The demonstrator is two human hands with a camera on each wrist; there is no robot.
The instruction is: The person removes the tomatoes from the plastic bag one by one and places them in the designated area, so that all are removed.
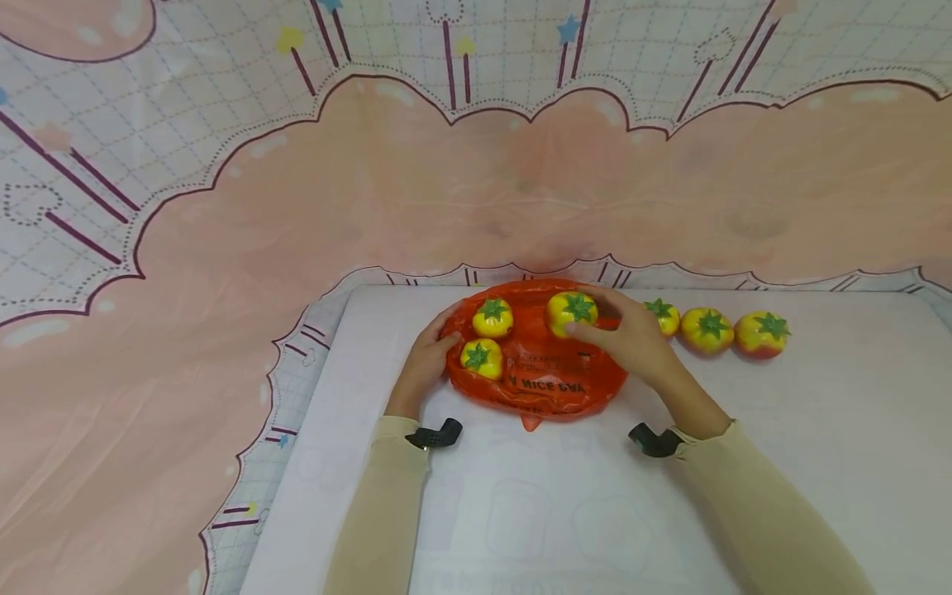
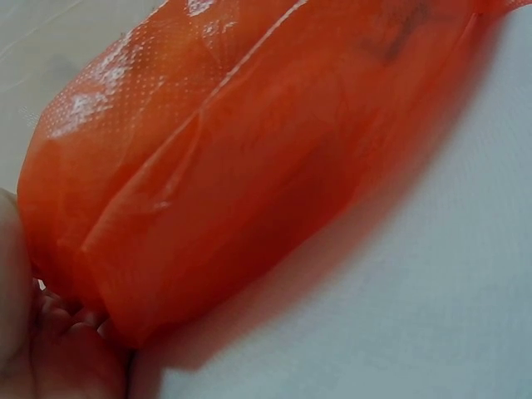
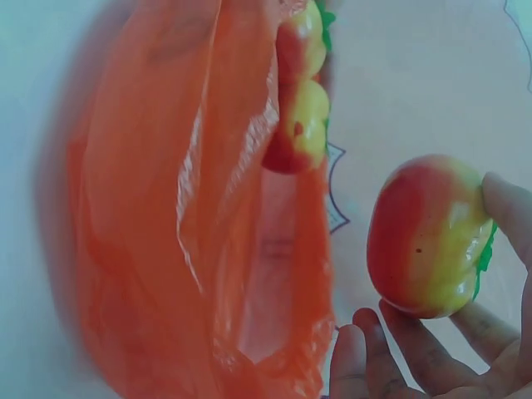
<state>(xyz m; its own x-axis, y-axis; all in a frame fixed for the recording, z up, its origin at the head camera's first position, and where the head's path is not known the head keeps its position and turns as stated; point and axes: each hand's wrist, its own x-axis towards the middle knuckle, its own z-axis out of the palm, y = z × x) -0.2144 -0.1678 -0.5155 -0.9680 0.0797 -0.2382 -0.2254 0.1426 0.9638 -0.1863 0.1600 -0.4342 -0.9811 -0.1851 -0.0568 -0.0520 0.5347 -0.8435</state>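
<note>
A red plastic bag (image 1: 550, 388) lies spread on the table with its mouth open upward. Two yellow-and-red tomatoes with green leafy tops, one tomato (image 1: 493, 318) behind another tomato (image 1: 482, 359), sit in its left part. My left hand (image 1: 431, 355) grips the bag's left edge, thumb over the rim. In the right wrist view, a third tomato (image 3: 428, 237) is pinched between the thumb and fingers of my right hand (image 1: 632, 335). It is held over the right part of the bag's mouth. Printed letters show on the bag's inner side.
To the right of the bag stand three more tomatoes in a row, the nearest tomato (image 1: 662, 317) partly hidden by my right hand, then a middle tomato (image 1: 706, 331) and an end tomato (image 1: 762, 335). A patterned pink cloth (image 1: 476, 198) rises behind the white table (image 1: 818, 463).
</note>
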